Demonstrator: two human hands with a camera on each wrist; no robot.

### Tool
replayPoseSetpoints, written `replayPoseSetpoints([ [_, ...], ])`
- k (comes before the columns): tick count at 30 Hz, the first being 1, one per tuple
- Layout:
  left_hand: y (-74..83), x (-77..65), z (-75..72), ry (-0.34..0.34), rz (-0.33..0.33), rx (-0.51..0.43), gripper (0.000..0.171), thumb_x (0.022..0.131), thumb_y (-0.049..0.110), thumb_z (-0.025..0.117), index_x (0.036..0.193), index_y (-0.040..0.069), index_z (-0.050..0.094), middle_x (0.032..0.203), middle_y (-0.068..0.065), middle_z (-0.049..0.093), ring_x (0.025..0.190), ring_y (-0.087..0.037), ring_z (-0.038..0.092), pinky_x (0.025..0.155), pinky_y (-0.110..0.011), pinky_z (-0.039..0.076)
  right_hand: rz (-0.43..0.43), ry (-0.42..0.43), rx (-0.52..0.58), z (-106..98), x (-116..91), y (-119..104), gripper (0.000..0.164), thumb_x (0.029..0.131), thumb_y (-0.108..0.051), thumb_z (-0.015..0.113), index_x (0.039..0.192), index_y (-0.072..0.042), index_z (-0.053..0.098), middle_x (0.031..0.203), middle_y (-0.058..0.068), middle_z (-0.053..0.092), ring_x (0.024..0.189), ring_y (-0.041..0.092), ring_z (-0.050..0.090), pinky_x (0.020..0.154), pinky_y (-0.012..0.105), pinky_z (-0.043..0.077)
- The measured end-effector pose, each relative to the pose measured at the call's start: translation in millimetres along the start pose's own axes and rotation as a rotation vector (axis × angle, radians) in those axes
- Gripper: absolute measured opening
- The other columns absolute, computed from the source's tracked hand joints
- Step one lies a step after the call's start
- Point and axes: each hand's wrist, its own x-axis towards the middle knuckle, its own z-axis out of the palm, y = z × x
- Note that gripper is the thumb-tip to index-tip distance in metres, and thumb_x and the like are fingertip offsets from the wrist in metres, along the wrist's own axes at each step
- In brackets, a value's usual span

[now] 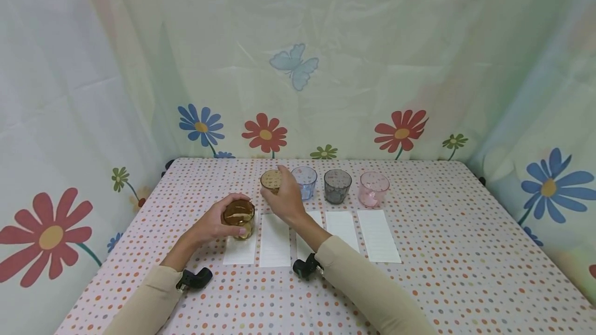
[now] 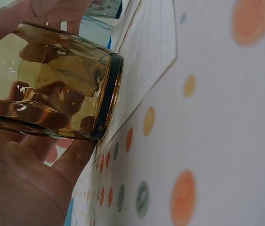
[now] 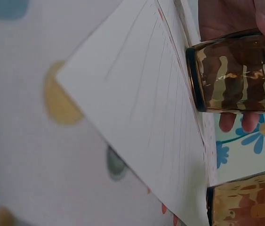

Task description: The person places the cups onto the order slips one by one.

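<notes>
My left hand [image 1: 219, 221] grips a dark amber glass tumbler [image 1: 241, 216], thumb on its near side and fingers round the far side. The tumbler is upright over the leftmost white paper strip [image 1: 238, 255]; its base is at or very near the paper. My right hand [image 1: 286, 198] reaches to the back row and holds a second amber tumbler [image 1: 270, 180], fingers along its right side and thumb in front. In the right wrist view this second tumbler [image 3: 245, 202] shows at the lower corner, while the right hand's hold is out of frame.
To the right of the second tumbler stand a blue tumbler [image 1: 306, 180], a grey one [image 1: 337, 187] and a pink one [image 1: 374, 187]. More lined paper strips [image 1: 274, 247] lie side by side in front of them. A dotted cloth [image 1: 442, 273] covers the table; a flowered curtain [image 1: 335, 66] hangs behind.
</notes>
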Motion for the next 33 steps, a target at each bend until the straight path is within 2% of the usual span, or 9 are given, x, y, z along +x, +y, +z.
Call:
replayPoseSetpoints([
  [9,-0.3,0.0,-0.7,-0.006,0.006,-0.020,0.069,0.086,0.009,0.078,0.146,0.008,0.044,0.138,-0.022,0.056,0.127,-0.040,0.055,0.104,-0.051,0.048,0.000,-0.038,-0.035,4.4,7.2,1.8,0.081,0.089,-0.026,0.075,0.156,-0.008,0.034,0.159,0.015,0.038,0.145,0.034,0.037,0.116,0.052,0.035],
  [13,-0.9,-0.3,-0.9,-0.007,0.011,-0.019,0.069,0.086,0.009,0.078,0.146,0.006,0.044,0.138,-0.021,0.056,0.127,-0.039,0.056,0.104,-0.048,0.049,0.011,-0.060,-0.091,6.9,11.6,2.6,0.083,0.090,-0.028,0.075,0.158,-0.009,0.032,0.160,0.014,0.036,0.146,0.032,0.037,0.116,0.050,0.035],
  [19,-0.2,-0.8,-0.8,-0.008,-0.004,-0.019,0.070,0.085,0.009,0.079,0.146,0.008,0.044,0.138,-0.019,0.056,0.127,-0.039,0.056,0.104,-0.048,0.049,0.011,-0.109,-0.138,7.4,16.4,1.8,0.085,0.091,-0.027,0.075,0.159,-0.009,0.028,0.163,0.014,0.032,0.149,0.032,0.032,0.119,0.048,0.031],
  [25,-0.5,-1.7,-0.8,-0.007,0.005,-0.011,0.072,0.085,0.009,0.079,0.147,0.001,0.042,0.137,-0.021,0.056,0.126,-0.042,0.055,0.105,-0.053,0.047,-0.010,-0.145,-0.192,7.7,20.7,2.1,0.086,0.092,-0.028,0.072,0.159,-0.003,0.025,0.163,0.016,0.030,0.150,0.032,0.029,0.120,0.048,0.029],
  [33,0.0,-0.5,0.5,-0.003,-0.004,-0.020,0.070,0.085,0.009,0.079,0.146,0.005,0.044,0.138,-0.021,0.056,0.127,-0.041,0.056,0.105,-0.053,0.047,-0.006,-0.169,-0.243,10.0,24.2,5.7,0.087,0.092,-0.028,0.073,0.159,-0.002,0.025,0.161,0.017,0.032,0.149,0.034,0.030,0.119,0.049,0.032],
])
